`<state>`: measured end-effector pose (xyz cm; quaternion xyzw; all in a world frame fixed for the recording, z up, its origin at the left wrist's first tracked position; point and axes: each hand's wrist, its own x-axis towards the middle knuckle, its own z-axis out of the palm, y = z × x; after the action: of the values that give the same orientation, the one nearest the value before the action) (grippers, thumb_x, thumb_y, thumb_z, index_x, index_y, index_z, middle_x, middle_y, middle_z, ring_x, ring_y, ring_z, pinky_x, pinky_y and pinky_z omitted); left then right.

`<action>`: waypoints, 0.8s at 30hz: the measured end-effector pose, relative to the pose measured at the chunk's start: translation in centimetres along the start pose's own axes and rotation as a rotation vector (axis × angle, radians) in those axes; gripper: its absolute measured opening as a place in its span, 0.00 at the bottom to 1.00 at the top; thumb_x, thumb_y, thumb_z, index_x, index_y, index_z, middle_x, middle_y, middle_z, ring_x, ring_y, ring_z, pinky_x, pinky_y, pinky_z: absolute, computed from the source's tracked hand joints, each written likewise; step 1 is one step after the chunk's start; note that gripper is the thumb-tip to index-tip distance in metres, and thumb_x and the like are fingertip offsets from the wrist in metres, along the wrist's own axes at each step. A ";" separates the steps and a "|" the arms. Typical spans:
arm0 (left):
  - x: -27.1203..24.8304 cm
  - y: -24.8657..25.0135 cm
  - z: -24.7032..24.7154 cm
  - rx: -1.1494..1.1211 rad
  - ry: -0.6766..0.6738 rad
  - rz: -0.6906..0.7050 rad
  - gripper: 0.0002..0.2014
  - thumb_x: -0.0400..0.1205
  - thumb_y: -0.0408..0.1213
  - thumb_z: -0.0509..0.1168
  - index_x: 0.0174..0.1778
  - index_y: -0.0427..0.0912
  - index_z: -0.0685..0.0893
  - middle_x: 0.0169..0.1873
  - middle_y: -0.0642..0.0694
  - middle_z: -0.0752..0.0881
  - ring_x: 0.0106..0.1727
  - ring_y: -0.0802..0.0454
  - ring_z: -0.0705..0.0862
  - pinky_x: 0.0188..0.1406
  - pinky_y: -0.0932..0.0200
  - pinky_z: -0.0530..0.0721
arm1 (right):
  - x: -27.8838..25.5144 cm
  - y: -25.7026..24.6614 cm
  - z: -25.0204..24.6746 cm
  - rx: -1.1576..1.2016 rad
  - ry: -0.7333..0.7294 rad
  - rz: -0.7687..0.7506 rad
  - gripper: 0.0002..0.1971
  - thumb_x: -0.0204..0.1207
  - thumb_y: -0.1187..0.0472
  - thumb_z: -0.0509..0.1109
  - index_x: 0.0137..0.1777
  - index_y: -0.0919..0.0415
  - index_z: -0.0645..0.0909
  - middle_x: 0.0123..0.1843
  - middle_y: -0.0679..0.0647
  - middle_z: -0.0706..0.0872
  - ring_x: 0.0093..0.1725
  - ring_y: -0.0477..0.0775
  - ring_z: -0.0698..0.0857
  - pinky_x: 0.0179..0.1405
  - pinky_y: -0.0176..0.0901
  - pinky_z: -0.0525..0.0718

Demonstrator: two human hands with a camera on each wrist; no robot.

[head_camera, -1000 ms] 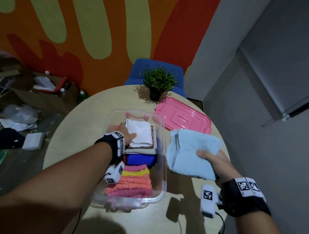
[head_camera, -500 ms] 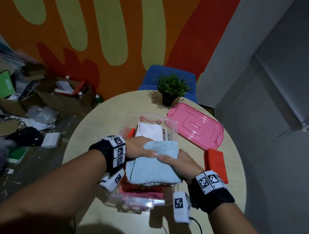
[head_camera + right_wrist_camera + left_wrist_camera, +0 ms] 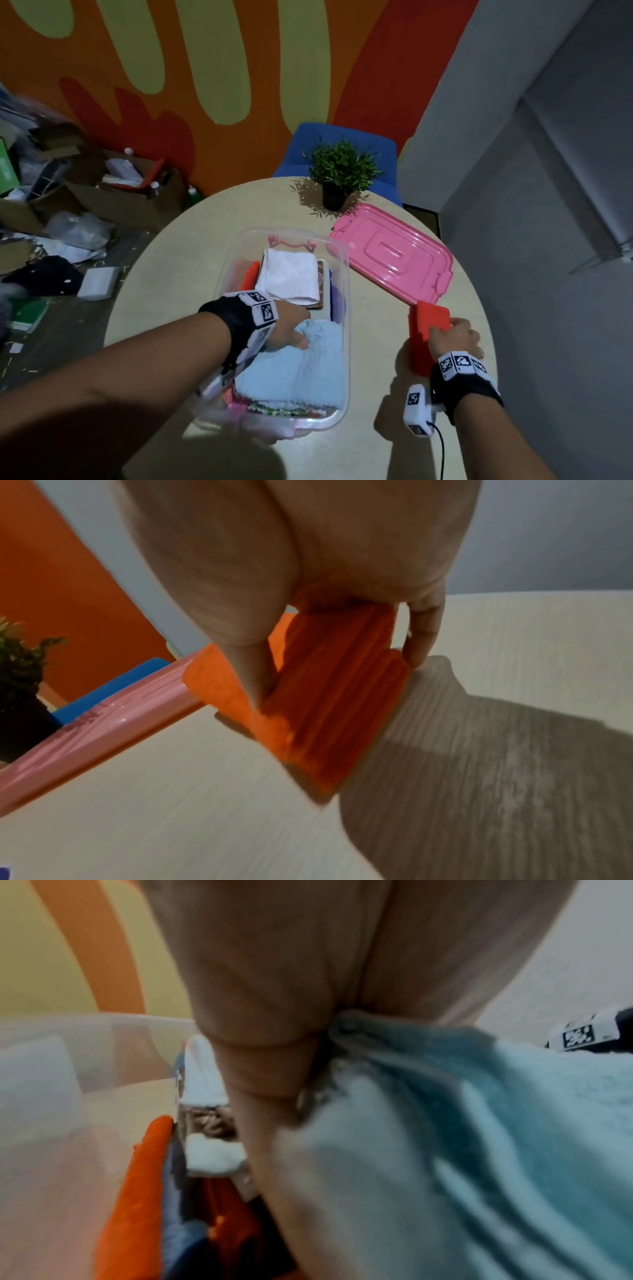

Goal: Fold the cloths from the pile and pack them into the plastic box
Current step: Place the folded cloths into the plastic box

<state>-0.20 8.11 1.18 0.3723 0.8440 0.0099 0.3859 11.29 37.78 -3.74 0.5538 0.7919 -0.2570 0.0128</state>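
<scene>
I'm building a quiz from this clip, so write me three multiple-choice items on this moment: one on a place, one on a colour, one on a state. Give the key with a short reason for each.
1. Where does the light blue cloth lie?
A. on the pink lid
B. in the clear plastic box
C. on the floor

2. What colour is the folded cloth that the right hand holds?
A. orange-red
B. white
C. green

3. How is the plastic box?
A. shut with its lid
B. tipped on its side
C. open, with its lid off

Key: B, the left hand presses the blue cloth down inside the box walls, near end. A, the orange-red cloth is pinched between thumb and fingers beside the box. C, the pink lid lies flat on the round table right of the box.
</scene>
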 end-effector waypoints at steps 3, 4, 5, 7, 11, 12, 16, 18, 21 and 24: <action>0.4 0.5 0.8 0.007 -0.009 -0.043 0.27 0.88 0.55 0.57 0.75 0.38 0.71 0.72 0.41 0.78 0.70 0.42 0.78 0.66 0.52 0.72 | 2.6 1.8 1.6 0.023 -0.050 0.121 0.35 0.76 0.55 0.72 0.80 0.64 0.62 0.76 0.71 0.70 0.72 0.76 0.71 0.68 0.65 0.71; 0.6 0.8 0.9 0.033 -0.016 -0.056 0.28 0.88 0.55 0.57 0.76 0.38 0.70 0.72 0.41 0.78 0.70 0.41 0.78 0.64 0.52 0.72 | 3.8 2.7 2.6 0.022 -0.100 0.145 0.39 0.75 0.52 0.73 0.81 0.66 0.60 0.75 0.72 0.71 0.71 0.75 0.74 0.69 0.64 0.73; 0.7 1.0 0.9 0.068 -0.014 -0.068 0.28 0.88 0.56 0.57 0.76 0.38 0.70 0.71 0.40 0.79 0.68 0.41 0.79 0.59 0.52 0.73 | 4.5 3.5 3.5 -0.009 -0.149 0.157 0.42 0.74 0.49 0.75 0.80 0.68 0.60 0.73 0.73 0.73 0.69 0.74 0.76 0.68 0.64 0.75; 0.6 1.4 0.3 0.156 0.021 -0.073 0.28 0.85 0.58 0.61 0.72 0.40 0.73 0.62 0.41 0.83 0.56 0.42 0.82 0.47 0.53 0.72 | 5.9 4.7 5.3 -0.089 -0.200 0.160 0.45 0.70 0.43 0.77 0.78 0.69 0.62 0.70 0.71 0.76 0.66 0.73 0.80 0.66 0.62 0.78; -0.9 1.0 -1.6 0.246 0.241 -0.144 0.25 0.74 0.67 0.66 0.53 0.51 0.73 0.40 0.51 0.77 0.43 0.47 0.74 0.43 0.50 0.77 | 5.4 5.0 5.7 -0.067 -0.280 0.149 0.35 0.62 0.48 0.84 0.62 0.71 0.78 0.53 0.68 0.86 0.48 0.68 0.87 0.53 0.58 0.85; -1.2 0.6 -2.3 0.223 0.290 -0.153 0.23 0.74 0.67 0.65 0.51 0.52 0.73 0.39 0.52 0.77 0.43 0.47 0.74 0.47 0.48 0.79 | 4.8 4.8 5.2 -0.032 -0.300 0.133 0.28 0.62 0.52 0.85 0.54 0.70 0.81 0.46 0.65 0.87 0.43 0.66 0.87 0.48 0.54 0.85; -2.6 -1.8 -6.0 -0.215 0.403 -0.173 0.06 0.86 0.45 0.64 0.57 0.49 0.78 0.53 0.46 0.85 0.49 0.47 0.83 0.53 0.50 0.83 | 2.5 2.9 2.4 0.096 -0.257 0.054 0.19 0.64 0.56 0.83 0.47 0.69 0.83 0.38 0.63 0.86 0.42 0.66 0.87 0.49 0.56 0.87; -3.6 -3.1 -7.5 -0.353 0.501 -0.183 0.04 0.88 0.40 0.62 0.52 0.48 0.82 0.49 0.49 0.88 0.45 0.52 0.84 0.49 0.54 0.83 | 1.2 1.2 0.5 0.186 -0.161 -0.016 0.23 0.66 0.56 0.82 0.55 0.69 0.82 0.46 0.66 0.87 0.45 0.66 0.85 0.51 0.56 0.85; -5.4 -4.3 -9.0 -0.464 0.605 -0.206 0.10 0.88 0.43 0.62 0.47 0.47 0.87 0.41 0.52 0.91 0.37 0.54 0.87 0.42 0.54 0.84 | -1.9 -2.5 -2.7 0.389 -0.107 -0.213 0.21 0.70 0.57 0.78 0.61 0.64 0.79 0.54 0.64 0.87 0.49 0.64 0.85 0.53 0.56 0.83; -7.1 -4.1 -9.5 -0.636 0.632 -0.163 0.13 0.87 0.44 0.63 0.44 0.42 0.89 0.36 0.51 0.92 0.36 0.46 0.90 0.44 0.46 0.90 | -7.1 -6.8 -5.2 0.573 -0.216 -0.430 0.20 0.73 0.60 0.73 0.64 0.59 0.75 0.54 0.58 0.87 0.49 0.57 0.87 0.45 0.48 0.82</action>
<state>-6.01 3.17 11.18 0.1466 0.9020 0.3513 0.2039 9.40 32.06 5.65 0.3257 0.7800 -0.5221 -0.1134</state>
